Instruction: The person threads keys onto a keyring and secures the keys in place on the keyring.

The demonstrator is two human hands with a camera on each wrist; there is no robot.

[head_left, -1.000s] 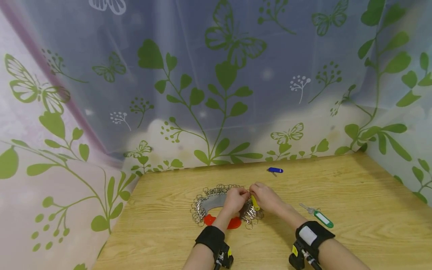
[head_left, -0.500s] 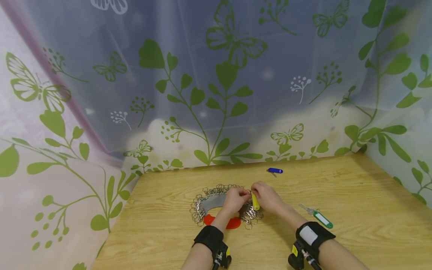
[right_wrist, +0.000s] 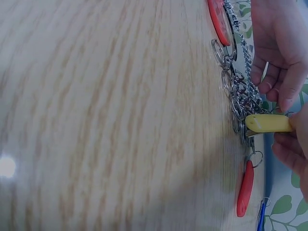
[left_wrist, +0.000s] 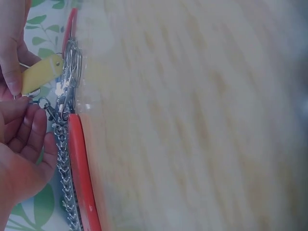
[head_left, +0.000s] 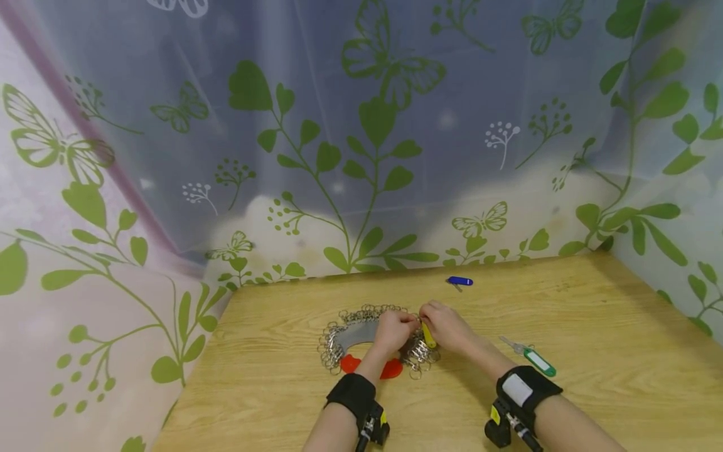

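A curved grey plate (head_left: 361, 333) fringed with metal clasps and rings (head_left: 419, 353) lies on the table, red pieces (head_left: 391, 369) at its near side. My left hand (head_left: 393, 331) is over its right part. In the left wrist view, that hand's thumb and fingers pinch a small metal ring (left_wrist: 32, 101) linked to a clasp (left_wrist: 49, 111). Close beside it, my right hand (head_left: 445, 325) holds a yellow key tag (right_wrist: 268, 123) by one end, fingertips nearly meeting the left ones. The fingers partly hide the ring between the hands.
A blue key tag (head_left: 460, 281) with a key lies at the back of the wooden table (head_left: 271, 402). To the right is a green key tag (head_left: 540, 362) with keys. A red tag (right_wrist: 245, 190) on a ring shows beside the clasps. Patterned curtain (head_left: 316, 188) surrounds the table.
Both hands stay at the same spot over the plate's right side. The yellow tag has tilted slightly, and the head view has shifted a little.
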